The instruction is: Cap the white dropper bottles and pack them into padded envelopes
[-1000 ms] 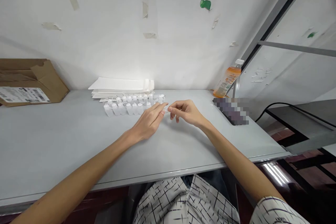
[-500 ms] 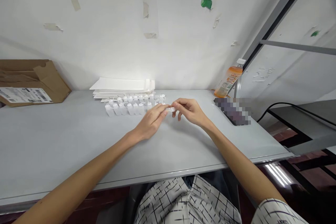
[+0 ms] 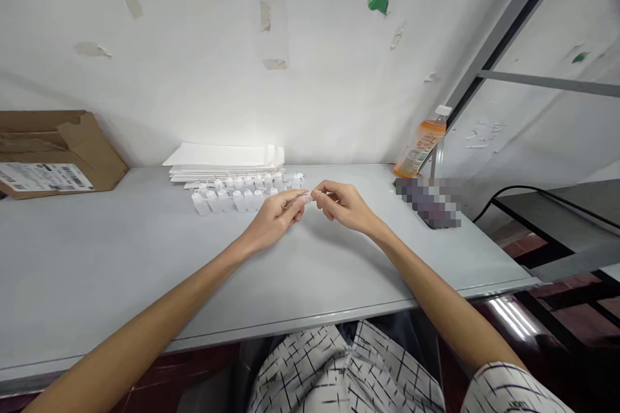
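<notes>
My left hand (image 3: 275, 218) is closed around a small white plastic bottle (image 3: 306, 197), with only part of it showing between the fingers. The fingertips of my right hand (image 3: 345, 206) are pinched at the right end of that bottle; whether they grip a separate small part is hidden. Left of and behind my left hand, several small white bottles (image 3: 238, 201) stand in two rows on the grey table (image 3: 145, 258). The back row is close in front of a stack of white sheets (image 3: 217, 155).
A cardboard box (image 3: 104, 151) with a label sits at the left by the wall. At the right, a bottle of orange drink (image 3: 421, 147) leans near the metal frame, and a blurred phone-like object (image 3: 429, 204) lies before it.
My left hand has turned and its fingers have curled more around the small bottle. My right fingertips have moved slightly left and up with it. The view has shifted a little.
</notes>
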Action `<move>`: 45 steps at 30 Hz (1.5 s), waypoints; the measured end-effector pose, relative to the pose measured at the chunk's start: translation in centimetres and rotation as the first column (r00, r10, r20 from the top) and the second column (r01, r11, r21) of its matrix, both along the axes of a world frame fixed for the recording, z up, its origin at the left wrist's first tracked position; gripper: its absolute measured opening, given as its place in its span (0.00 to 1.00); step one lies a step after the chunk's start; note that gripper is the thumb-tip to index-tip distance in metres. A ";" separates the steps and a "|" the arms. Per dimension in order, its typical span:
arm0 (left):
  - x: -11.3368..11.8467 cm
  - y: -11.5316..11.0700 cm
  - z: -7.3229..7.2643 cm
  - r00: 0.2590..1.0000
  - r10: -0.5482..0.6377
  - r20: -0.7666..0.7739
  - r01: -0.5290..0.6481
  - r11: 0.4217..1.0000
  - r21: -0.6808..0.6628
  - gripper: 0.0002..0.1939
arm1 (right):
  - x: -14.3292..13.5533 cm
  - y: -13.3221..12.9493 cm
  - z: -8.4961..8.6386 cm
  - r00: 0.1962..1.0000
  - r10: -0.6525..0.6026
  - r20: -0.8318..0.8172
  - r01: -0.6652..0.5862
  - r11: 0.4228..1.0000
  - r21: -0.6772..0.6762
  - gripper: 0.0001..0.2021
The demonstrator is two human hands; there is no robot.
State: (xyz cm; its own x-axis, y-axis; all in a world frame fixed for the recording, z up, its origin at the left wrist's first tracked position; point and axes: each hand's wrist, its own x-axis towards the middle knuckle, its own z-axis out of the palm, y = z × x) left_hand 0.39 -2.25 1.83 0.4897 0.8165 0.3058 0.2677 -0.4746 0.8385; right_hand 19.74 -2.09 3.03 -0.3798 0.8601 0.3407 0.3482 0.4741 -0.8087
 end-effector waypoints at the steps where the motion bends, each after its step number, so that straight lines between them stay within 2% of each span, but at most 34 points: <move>1: -0.1 0.0 0.1 1.000 -0.006 0.012 0.006 1.000 -0.025 0.17 | -0.1 -0.1 0.0 1.000 0.006 -0.009 -0.006 1.000 0.001 0.20; 3: -0.1 0.0 0.1 1.000 0.008 0.001 -0.008 1.000 0.023 0.16 | -0.2 -0.2 0.0 0.998 0.041 -0.046 -0.043 0.998 -0.045 0.18; 6: -0.1 0.0 -0.3 0.997 0.066 -0.047 -0.053 0.969 0.243 0.14 | -0.2 -0.1 -0.2 0.987 0.089 -0.132 -0.113 0.976 -0.186 0.21; 8: 0.0 -0.1 -0.4 0.995 0.079 -0.062 -0.056 0.948 0.315 0.14 | 0.0 0.1 -0.2 0.983 0.083 -0.164 -0.123 0.961 -0.247 0.24; 10: 0.0 0.0 -0.4 0.997 0.049 -0.059 -0.032 0.965 0.262 0.15 | 0.2 0.3 -0.1 0.984 0.079 -0.160 -0.118 0.960 -0.253 0.24; 13: -0.1 0.0 -0.1 1.000 0.007 -0.029 -0.003 0.990 0.142 0.16 | 0.5 0.3 0.2 0.984 0.098 -0.152 -0.130 0.968 -0.216 0.19; 15: -0.1 0.0 0.1 0.999 0.019 -0.028 -0.015 0.991 0.134 0.17 | 0.6 0.2 0.3 0.983 0.108 -0.149 -0.138 0.968 -0.208 0.16; 18: 0.0 -0.1 0.0 0.996 0.049 -0.079 -0.032 0.980 0.197 0.16 | 0.4 0.1 0.0 0.983 0.102 -0.151 -0.134 0.967 -0.219 0.15; 22: 0.1 -0.1 -0.7 0.990 0.105 -0.099 -0.061 0.928 0.367 0.15 | 0.0 0.2 -0.5 0.978 0.097 -0.182 -0.141 0.959 -0.247 0.22; 24: 0.2 0.0 -0.9 0.989 0.124 -0.086 -0.083 0.922 0.378 0.14 | -0.1 0.3 -0.5 0.978 0.093 -0.188 -0.141 0.956 -0.257 0.24; 30: 0.1 0.1 -0.6 0.985 0.172 0.008 -0.171 0.975 0.141 0.13 | 0.8 0.5 0.6 0.965 0.016 -0.262 -0.096 0.950 -0.298 0.22; 34: 0.0 0.1 -0.5 0.977 0.213 -0.008 -0.211 0.973 0.090 0.11 | 1.4 0.6 1.0 0.917 -0.005 -0.398 -0.101 0.965 -0.244 0.18; 39: -0.1 0.0 -0.4 0.966 0.243 -0.091 -0.224 0.959 0.176 0.10 | 1.2 0.7 0.7 0.896 0.012 -0.444 -0.086 0.985 -0.147 0.14; 45: 0.1 -0.5 0.1 0.964 0.214 -0.158 -0.169 0.952 0.257 0.14 | 0.9 0.7 0.4 0.912 0.059 -0.405 -0.147 0.971 -0.191 0.14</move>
State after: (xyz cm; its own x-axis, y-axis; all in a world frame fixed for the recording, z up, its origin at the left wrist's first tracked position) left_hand 0.49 -2.74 1.92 0.3969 0.8143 0.4236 0.5103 -0.5794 0.6355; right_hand 20.66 -1.40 3.46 -0.3428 0.8920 0.2946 -0.0612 0.2918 -0.9545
